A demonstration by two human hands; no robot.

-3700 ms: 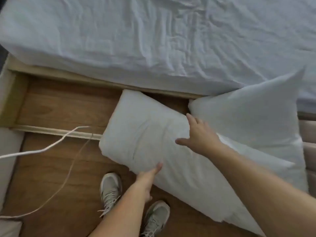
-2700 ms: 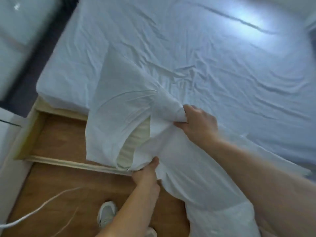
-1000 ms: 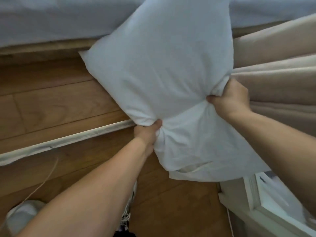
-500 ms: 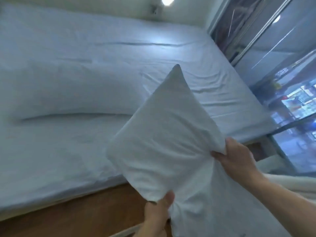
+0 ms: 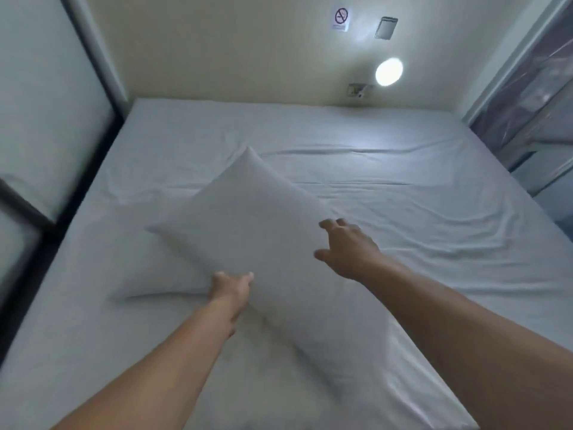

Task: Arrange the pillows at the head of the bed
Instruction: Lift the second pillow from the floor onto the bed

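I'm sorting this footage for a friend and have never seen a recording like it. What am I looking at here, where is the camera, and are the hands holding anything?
There is no machine here. The camera is worn on a person's head and looks forward and down, so the two bare arms reaching in from the bottom are that person's own.

In front of them is a bed with a wrinkled pale sheet. Two white pillows are on it. One pillow lies flat towards the left. A second pillow sits slantwise, partly over the first, one corner pointing up.

The left hand is at the lower edge of the slanted pillow; whether it grips is blurred. The right hand is open, fingers spread, beside that pillow and holding nothing.

On the far wall are a round lamp and a no-smoking sign.
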